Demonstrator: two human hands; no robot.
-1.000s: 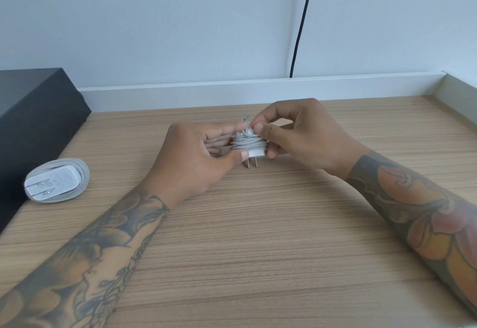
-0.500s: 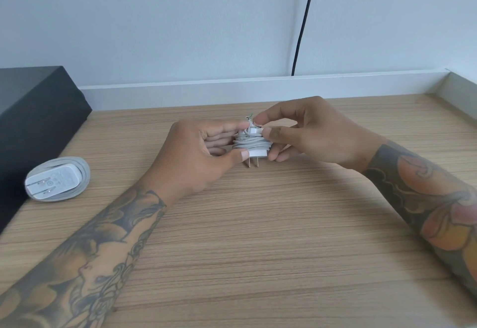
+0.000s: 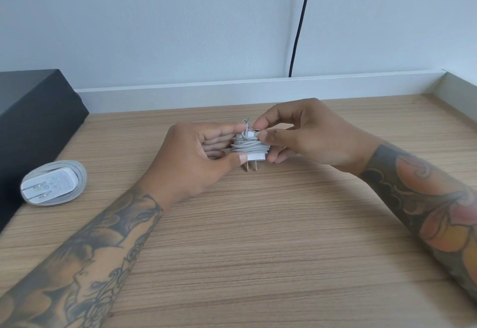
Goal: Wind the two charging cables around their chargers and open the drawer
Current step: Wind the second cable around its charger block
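Since the frame a second ago my right hand (image 3: 304, 134) has shifted a little outward and its wrist has dropped; the thumb and forefinger have come lower on the cable end. My left hand (image 3: 196, 157) and the charger (image 3: 254, 156) have hardly moved.

Grip: left hand curled round the charger's left side, thumb tip pressed on the white body just above the prongs, fingers behind it. Right thumb and forefinger pinch the cable's connector end (image 3: 254, 131) at the top of the coil; the lower fingers prop the right side of the bundle. Both hands closed on the same object, held just above the wooden desk (image 3: 258, 250), between the two palms.

Orientation: prongs (image 3: 251, 165) point down and toward me. The charger's long axis runs near upright, and the cable (image 3: 249, 145) turns lie crosswise round it. A frayed strand sticks up above my right forefinger.

Progress, as I judge it: the other charger (image 3: 53, 183) lies well off to the left of my left hand, its cable already looped round it, prong face up, beside the dark box (image 3: 38, 110). This second winding looks all but done; only the loose end wants tucking. No drawer is in view, so that step is still outstanding.
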